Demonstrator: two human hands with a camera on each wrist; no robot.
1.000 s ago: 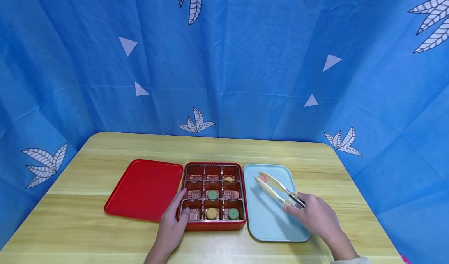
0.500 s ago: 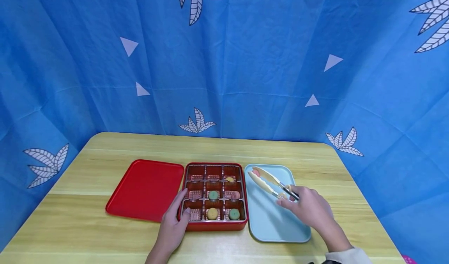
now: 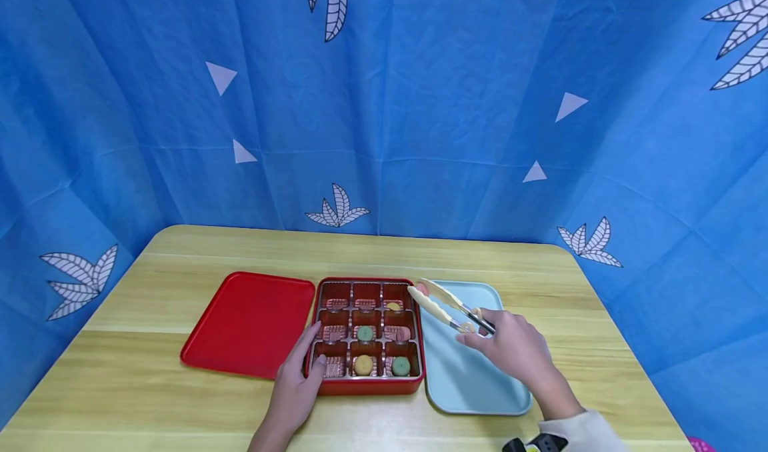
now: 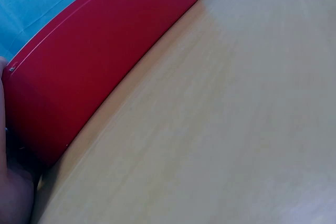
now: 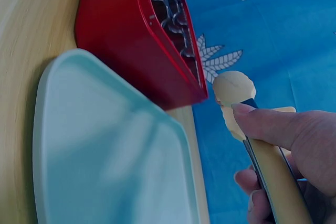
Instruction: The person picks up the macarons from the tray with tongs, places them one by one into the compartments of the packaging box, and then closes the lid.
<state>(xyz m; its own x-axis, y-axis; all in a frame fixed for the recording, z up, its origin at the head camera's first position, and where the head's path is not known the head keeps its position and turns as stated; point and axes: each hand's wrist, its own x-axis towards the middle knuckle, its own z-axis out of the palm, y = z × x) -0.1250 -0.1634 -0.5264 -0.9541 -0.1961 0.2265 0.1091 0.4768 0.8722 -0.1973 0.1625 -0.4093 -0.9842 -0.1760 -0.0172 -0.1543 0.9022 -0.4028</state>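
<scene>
My left hand (image 3: 295,385) rests against the left side of a red box (image 3: 369,388), fingers and thumb at its rim. The box has a clear divided insert. In it lie green macarons (image 3: 401,367), yellow macarons (image 3: 363,365) and a pink macaron (image 3: 403,334). With my right hand (image 3: 513,345) I hold food tongs (image 3: 435,309) with cream-coloured tips. Between the tips is another pink macaron (image 3: 422,290), near the box's back right corner and beside the light blue tray (image 3: 474,385). In the right wrist view, my thumb (image 5: 268,125) presses the tongs' handle.
A flat red square lid or tray (image 3: 249,325) lies left of the box on the wooden table (image 3: 120,372). A blue curtain (image 3: 456,105) with leaf prints hangs behind the table. A dark device (image 3: 543,443) is at my right wrist.
The tongs with the pink macaron have moved left across the blue tray to the box's right edge, my right hand with them. My left hand and the box have stayed in place.
</scene>
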